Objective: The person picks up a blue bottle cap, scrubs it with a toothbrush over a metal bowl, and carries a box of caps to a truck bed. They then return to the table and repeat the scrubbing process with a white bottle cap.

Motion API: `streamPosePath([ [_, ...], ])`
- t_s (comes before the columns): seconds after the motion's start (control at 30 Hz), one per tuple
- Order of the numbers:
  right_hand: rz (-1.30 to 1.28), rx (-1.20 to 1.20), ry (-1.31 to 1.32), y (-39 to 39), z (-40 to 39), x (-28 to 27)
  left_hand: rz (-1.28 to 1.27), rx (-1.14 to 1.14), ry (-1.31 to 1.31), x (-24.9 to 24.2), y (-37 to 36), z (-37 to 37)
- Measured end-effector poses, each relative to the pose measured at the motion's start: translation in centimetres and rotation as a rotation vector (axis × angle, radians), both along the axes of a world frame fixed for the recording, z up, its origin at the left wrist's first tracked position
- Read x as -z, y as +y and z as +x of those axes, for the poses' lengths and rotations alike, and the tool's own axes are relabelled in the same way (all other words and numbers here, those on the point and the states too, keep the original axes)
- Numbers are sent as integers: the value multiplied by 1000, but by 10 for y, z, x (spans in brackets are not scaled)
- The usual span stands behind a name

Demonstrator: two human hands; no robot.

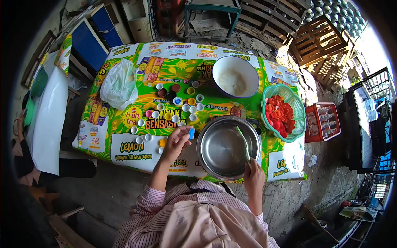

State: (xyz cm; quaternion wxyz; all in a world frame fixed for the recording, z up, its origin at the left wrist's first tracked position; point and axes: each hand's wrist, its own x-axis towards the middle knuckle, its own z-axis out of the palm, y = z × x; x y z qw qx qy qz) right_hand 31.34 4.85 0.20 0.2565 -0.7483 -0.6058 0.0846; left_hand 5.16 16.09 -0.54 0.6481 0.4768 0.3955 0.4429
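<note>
My left hand is closed, pinching a blue bottle cap between thumb and fingers, just left of a steel bowl. Closed around the lower handle of a green-and-white toothbrush is my right hand, at the bowl's right side. The brush's head end lies over the bowl, whose inside shows bare shiny metal. Loose bottle caps, mostly white with some yellow, brown, pink and blue, are scattered on the printed tablecloth beyond my left hand.
A white enamel basin with cloudy liquid stands at the back. To the right, a green basket holds red caps. A plastic bag lies at left. Off the table's right side is a red crate. Another person's arm shows at far left.
</note>
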Motion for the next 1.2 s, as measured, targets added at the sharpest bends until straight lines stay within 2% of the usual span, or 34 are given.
streamPosePath([
  [0.1,-64,-46,-21,-4,-8,-4,-68,-3,-54,11,-9,7],
  [0.13,-176,-66,-62,-4,-8,-6,-87,-5,-43,11,-12,8],
  [0.23,-188,-92,-55,0,-15,-9,-132,0,-29,10,-18,9],
  [0.37,-190,-73,-31,0,-18,-7,-9,-42,-56,11,-21,17],
  [0.43,-215,-82,-67,-1,-17,-3,316,-143,258,7,-25,23],
  [0.6,-234,-54,-132,-1,-13,-9,474,-143,395,6,-27,28],
  [0.7,-247,-61,-139,-5,-7,-13,474,-123,390,9,-25,34],
  [0.8,-61,-67,87,-10,-3,-32,554,-77,455,6,-22,41],
  [0.9,-21,-189,117,-13,-7,-38,427,-34,391,-3,-22,55],
  [0.97,-23,-231,101,-12,-4,-32,442,-21,378,1,-19,62],
  [1.03,24,-238,69,-9,4,-23,325,-42,196,2,-18,71],
  [1.2,57,-304,38,-10,17,-19,337,-55,148,9,-12,87],
])
